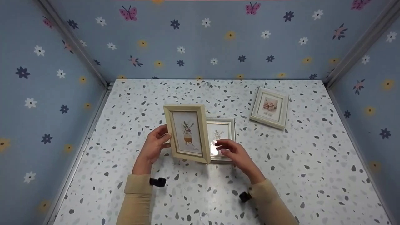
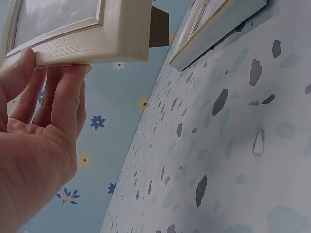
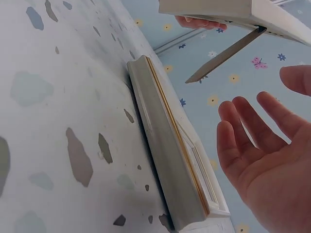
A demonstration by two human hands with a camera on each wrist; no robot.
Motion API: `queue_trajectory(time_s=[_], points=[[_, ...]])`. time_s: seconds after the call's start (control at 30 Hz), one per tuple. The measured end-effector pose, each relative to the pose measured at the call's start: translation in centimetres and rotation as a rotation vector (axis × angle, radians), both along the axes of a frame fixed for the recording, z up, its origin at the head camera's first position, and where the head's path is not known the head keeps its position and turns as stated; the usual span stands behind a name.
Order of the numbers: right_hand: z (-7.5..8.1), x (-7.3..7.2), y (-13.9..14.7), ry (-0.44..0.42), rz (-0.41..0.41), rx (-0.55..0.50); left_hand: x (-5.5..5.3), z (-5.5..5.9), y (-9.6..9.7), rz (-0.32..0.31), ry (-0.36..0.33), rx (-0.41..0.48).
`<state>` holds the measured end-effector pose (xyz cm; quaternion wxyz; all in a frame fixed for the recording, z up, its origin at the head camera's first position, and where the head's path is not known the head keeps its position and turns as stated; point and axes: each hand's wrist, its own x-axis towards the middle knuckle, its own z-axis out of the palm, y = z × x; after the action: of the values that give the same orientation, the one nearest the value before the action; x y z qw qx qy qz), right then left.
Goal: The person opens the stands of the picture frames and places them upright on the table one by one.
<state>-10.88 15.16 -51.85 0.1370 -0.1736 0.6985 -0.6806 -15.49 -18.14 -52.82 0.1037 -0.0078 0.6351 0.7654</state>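
My left hand (image 1: 154,143) grips a cream picture frame (image 1: 204,134) by its left edge, thumb on the front and fingers behind. The frame is held up off the table, its plant print facing me. In the right wrist view a stand leg (image 3: 226,54) juts from its back. Partly hidden behind it, a silvery white picture frame (image 1: 232,131) lies face up on the table. Over that frame's right side hovers my right hand (image 1: 236,154), fingers loosely bent and holding nothing; the right wrist view shows its palm (image 3: 272,179) bare.
Another pale picture frame (image 1: 283,109), with a pink flower print, lies face up at the back right. The speckled white table (image 1: 297,175) is enclosed by blue flowered walls (image 1: 200,40) at the back and both sides.
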Motion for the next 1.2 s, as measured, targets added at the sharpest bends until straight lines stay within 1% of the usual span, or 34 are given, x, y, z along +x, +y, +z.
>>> queue_trajectory(time_s=[0.17,0.27,0.43,0.5,0.53,0.67,0.83,0.9,0.93,0.97,1.0,1.13,1.2], points=[[0.0,0.1,0.4,-0.009,-0.031,0.032,0.0,0.2,-0.3,0.048,-0.006,-0.015],[0.0,0.1,0.6,-0.017,-0.049,0.044,-0.1,0.4,-0.4,0.076,-0.004,-0.008],[-1.9,-0.5,1.1,-0.043,-0.082,0.016,-0.2,0.7,-0.7,0.11,0.002,-0.037],[-2.6,-1.0,1.1,-0.043,-0.1,0.025,-0.3,0.8,-0.7,0.118,0.005,-0.059],[-2.6,-1.2,1.0,-0.036,-0.108,0.036,-0.3,0.8,-0.6,0.121,0.006,-0.066],[-1.7,-1.8,0.1,0.008,-0.113,0.062,-0.4,0.6,-0.4,0.125,-0.004,-0.114],[1.4,-1.9,-1.6,0.056,-0.08,0.057,-0.4,0.2,-0.4,0.145,-0.027,-0.155],[2.4,-2.1,-2.3,0.067,-0.082,0.07,-0.4,0.0,-0.4,0.154,-0.026,-0.163],[2.6,-2.3,-2.6,0.066,-0.087,0.076,-0.4,0.0,-0.4,0.159,-0.023,-0.163],[2.7,-2.5,-2.8,0.065,-0.093,0.078,-0.4,-0.1,-0.4,0.164,-0.021,-0.162],[2.5,-2.8,-3.1,0.06,-0.102,0.079,-0.4,-0.1,-0.4,0.168,-0.018,-0.162],[1.3,-4.2,-3.8,0.044,-0.133,0.079,-0.4,-0.2,-0.3,0.183,-0.007,-0.157],[0.7,-4.8,-4.1,0.053,-0.147,0.082,-0.4,-0.2,-0.3,0.184,-0.005,-0.164]])
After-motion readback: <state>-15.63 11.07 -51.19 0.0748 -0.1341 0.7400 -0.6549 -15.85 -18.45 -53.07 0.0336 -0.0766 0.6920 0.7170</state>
